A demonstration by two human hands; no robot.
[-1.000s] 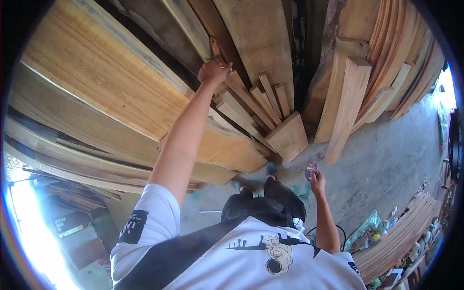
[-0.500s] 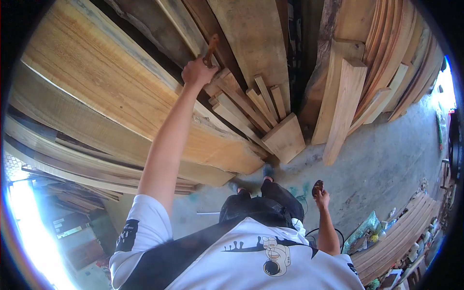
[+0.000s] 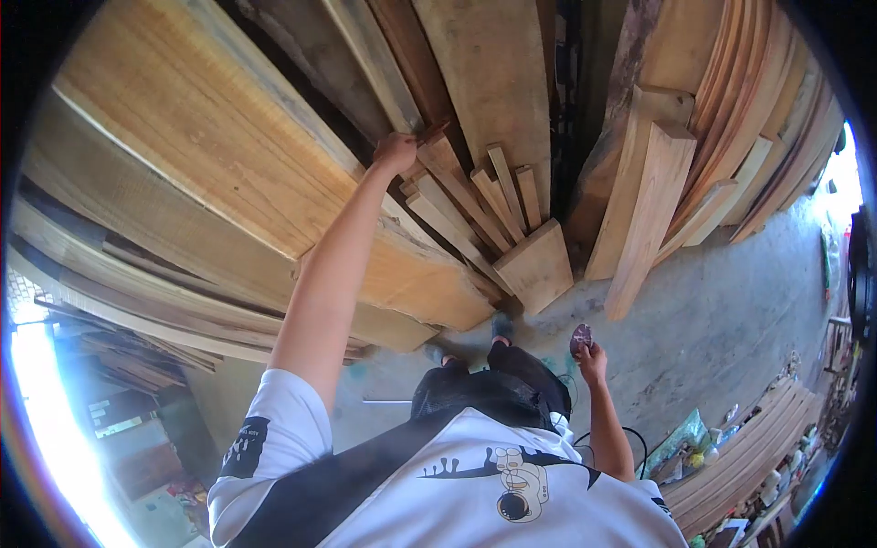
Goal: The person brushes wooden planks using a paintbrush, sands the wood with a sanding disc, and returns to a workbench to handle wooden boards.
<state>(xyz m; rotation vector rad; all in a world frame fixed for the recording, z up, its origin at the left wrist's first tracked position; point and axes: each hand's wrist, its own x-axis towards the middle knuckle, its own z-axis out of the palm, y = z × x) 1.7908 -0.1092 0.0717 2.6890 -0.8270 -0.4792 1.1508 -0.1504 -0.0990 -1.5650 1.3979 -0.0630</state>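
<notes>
My left hand [image 3: 396,153] is stretched out to the leaning timber, its fingers closed round a slim reddish-brown wooden piece [image 3: 433,133]. That piece lies close to the top ends of several short offcuts [image 3: 452,187]; whether it touches them I cannot tell. A wide pale plank [image 3: 201,119] leans left of my forearm. Lower on the right, my right hand [image 3: 593,362] grips a dark brown, rounded object [image 3: 581,341] with a glossy, mottled face, held above the floor. Its exact kind does not show.
Tall boards [image 3: 484,73] stand behind the offcuts, and a squarish wood block [image 3: 537,265] rests at their foot. Curved planks [image 3: 731,110] and a leaning beam [image 3: 650,219] are on the right. A stack of slats [image 3: 744,457] with clutter lies at lower right on the concrete floor.
My left hand has moved down and slightly right, and its wooden piece has tilted from upright toward sideways. My right hand has shifted left and slightly up, turning the dark object's face more into view.
</notes>
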